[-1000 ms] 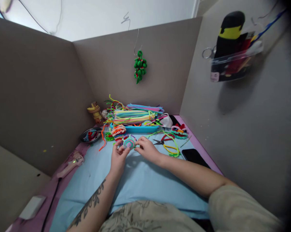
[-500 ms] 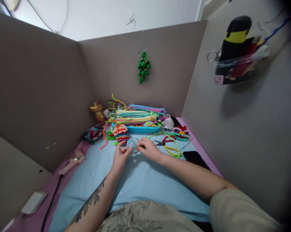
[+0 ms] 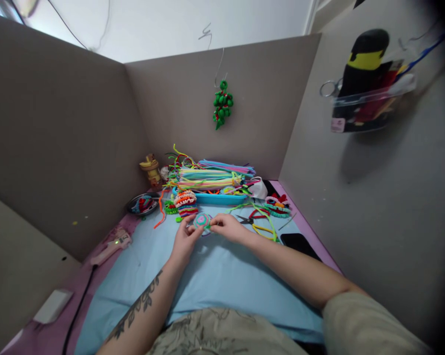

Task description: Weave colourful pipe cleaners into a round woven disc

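Note:
A small round woven pipe-cleaner disc (image 3: 201, 220), green, pink and pale blue, is held just above the light blue cloth (image 3: 207, 276). My left hand (image 3: 183, 240) pinches its left edge with thumb and fingers. My right hand (image 3: 228, 228) grips its right edge. Behind the disc lie a stack of finished coiled pieces (image 3: 186, 203) and a blue tray (image 3: 217, 198) heaped with straight pipe cleaners (image 3: 211, 176).
Small scissors (image 3: 246, 220) and loose yellow and green pipe cleaners (image 3: 264, 224) lie right of my hands, a black phone (image 3: 299, 242) beyond them. A dish (image 3: 143, 203), a glue gun (image 3: 109, 245) and a figurine (image 3: 151, 170) sit left. Grey partition walls enclose the desk.
The disc has been turned and tipped between my fingers, and both hands have edged slightly closer together. The camera has shifted a little.

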`<state>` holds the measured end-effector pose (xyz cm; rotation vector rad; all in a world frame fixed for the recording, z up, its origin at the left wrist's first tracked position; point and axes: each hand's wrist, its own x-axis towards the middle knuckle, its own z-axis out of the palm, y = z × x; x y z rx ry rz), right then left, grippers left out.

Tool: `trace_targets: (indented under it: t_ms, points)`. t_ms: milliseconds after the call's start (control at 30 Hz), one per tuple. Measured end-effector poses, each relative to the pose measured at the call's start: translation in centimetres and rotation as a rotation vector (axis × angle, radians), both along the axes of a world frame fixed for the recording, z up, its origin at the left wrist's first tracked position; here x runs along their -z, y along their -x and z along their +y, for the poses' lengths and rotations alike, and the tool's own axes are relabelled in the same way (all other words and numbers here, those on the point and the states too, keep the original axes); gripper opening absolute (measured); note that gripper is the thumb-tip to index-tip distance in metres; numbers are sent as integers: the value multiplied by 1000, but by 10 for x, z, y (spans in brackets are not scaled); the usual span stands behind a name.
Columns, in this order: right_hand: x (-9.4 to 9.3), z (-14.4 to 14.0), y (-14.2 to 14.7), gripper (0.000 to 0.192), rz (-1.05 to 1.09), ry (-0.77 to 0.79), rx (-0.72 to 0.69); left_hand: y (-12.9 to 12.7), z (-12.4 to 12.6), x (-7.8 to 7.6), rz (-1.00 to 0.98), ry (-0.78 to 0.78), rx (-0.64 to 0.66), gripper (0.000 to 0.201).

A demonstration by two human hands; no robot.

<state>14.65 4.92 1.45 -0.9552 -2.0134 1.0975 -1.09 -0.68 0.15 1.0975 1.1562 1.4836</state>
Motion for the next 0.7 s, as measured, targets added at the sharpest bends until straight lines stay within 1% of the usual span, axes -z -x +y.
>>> trace_targets:
  t_ms: [100,200,267,367,433,500,533,600,667,700]
  points:
    - [3,2,-1,12,65,186,-33,0,-1,-2,-1,-7,14,53]
    - [4,1,-1,18,113,332,-10,-1,-1,-3,10,-21,2,54]
    - [3,0,-1,20,149,389,-11,-1,-2,-3,36,-39,0,54]
    - [2,-2,-1,19,186,413,-12,-1,-2,-2,78,-73,15,52]
    - [2,-3,1,17,199,383,6,-1,-2,-2,94,-81,15,50]
    - [2,-5,3,14,196,302,31,-2,-2,0,91,-76,11,50]
    - [2,-5,3,12,179,236,46,-2,-2,0,80,-73,14,50]
    - [1,-8,4,10,120,56,81,-2,-1,0,45,-61,30,50]
    - [-2,-10,4,11,57,-126,103,-2,-1,-1,5,-35,47,52]
    - [-4,-12,3,11,33,-193,103,-2,-1,-2,-13,-16,53,53]
